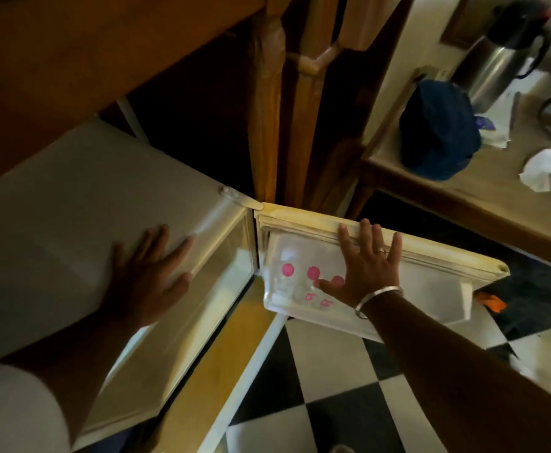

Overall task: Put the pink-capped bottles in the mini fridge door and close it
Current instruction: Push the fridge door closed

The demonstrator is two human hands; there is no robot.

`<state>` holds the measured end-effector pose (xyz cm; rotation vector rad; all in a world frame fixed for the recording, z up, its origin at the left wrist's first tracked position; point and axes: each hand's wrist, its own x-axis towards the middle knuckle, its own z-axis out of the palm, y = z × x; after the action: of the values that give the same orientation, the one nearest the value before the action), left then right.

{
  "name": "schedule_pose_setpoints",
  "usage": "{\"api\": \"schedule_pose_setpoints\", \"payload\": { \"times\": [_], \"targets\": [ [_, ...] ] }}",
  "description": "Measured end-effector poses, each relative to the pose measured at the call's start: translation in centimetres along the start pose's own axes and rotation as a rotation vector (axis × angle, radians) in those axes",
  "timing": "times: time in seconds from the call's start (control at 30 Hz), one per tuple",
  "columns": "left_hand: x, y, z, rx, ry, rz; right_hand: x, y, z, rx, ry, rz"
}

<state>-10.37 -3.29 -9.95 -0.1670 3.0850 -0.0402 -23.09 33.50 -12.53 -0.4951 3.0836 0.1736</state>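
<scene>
I'm seeing a steel thermos jug [499, 57] and blue cap [439, 129] sitting on the side table [430, 191] at two o'clock, well clear. My left hand [151, 273] is lying flat, fingers spread, on the mini fridge [55, 223] top. My right hand [362, 266] is pressing open-palmed on the open fridge door [430, 266], over the pink-capped bottles [300, 276] standing in its shelf. Checkered floor [332, 371] is showing at six o'clock.

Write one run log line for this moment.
bottles: in door shelf | fridge door: open | right hand: flat on door | left hand: flat on fridge top
</scene>
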Motion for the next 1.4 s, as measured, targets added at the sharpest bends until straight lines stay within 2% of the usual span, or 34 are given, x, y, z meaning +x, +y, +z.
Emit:
{"api": "schedule_pose_setpoints", "payload": {
  "times": [0.17,0.43,0.57,0.7,0.87,1.0,1.1,1.23,1.4],
  "targets": [
    [0.1,0.3,-0.9,0.009,-0.096,-0.028,-1.3,0.2,-0.9,0.036,0.003,-0.070],
    [0.3,0.5,-1.4,0.046,-0.211,-0.011,-6.3,2.5,-3.6,-0.089,-0.294,-0.353],
    [0.3,0.4,-1.1,0.047,-0.236,-0.043,-9.3,-0.4,-5.3,-0.045,-0.433,-0.398],
    [-0.5,1.4,-2.0,-0.018,-0.266,-0.125,-11.0,-3.8,-6.2,-0.014,-0.502,-0.425],
    [-5.8,3.8,-2.2,-0.178,-0.235,-0.244,-12.7,-8.4,-6.6,0.044,-0.505,-0.467],
    [-10.3,2.8,-2.4,-0.164,-0.297,-0.230,-12.7,-12.0,-6.9,0.056,-0.501,-0.540],
    [-14.0,1.8,-2.6,-0.130,-0.335,-0.305,-11.8,-14.6,-7.6,0.046,-0.491,-0.613],
    [-17.8,1.4,-3.0,-0.193,-0.327,-0.392,-10.4,-17.8,-8.2,0.033,-0.470,-0.695],
    [-19.4,1.1,-2.1,-0.282,-0.301,-0.381,-8.3,-21.1,-8.1,0.057,-0.511,-0.737]
  ]
}}
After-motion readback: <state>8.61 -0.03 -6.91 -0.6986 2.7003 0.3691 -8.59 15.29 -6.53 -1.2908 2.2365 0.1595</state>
